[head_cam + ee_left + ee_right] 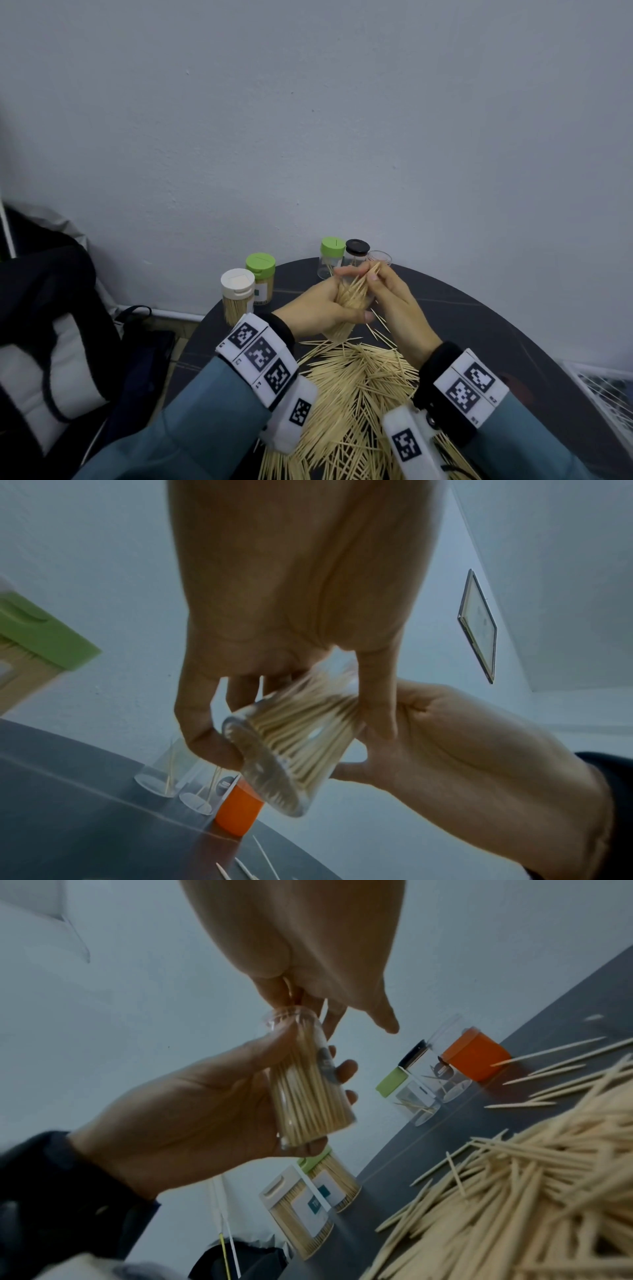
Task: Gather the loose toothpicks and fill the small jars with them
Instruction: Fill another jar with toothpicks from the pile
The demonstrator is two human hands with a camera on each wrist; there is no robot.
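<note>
Your left hand point(320, 305) grips the nearly full clear jar point(304, 1085) above the table's middle while your right hand point(394, 298) pinches toothpicks point(371, 270) at its mouth; keep them parallel, feeding gently.

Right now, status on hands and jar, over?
Left hand grips clear jar, nearly full. Right hand pinches toothpicks at its mouth. Loose pile remains on table; nothing blocking.

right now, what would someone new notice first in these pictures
The big pile of toothpicks sprawls over the near side of the dark table. Above it the left hand grips a clear jar packed with toothpicks while the right hand works at its mouth. Capped jars stand by the wall.
</note>
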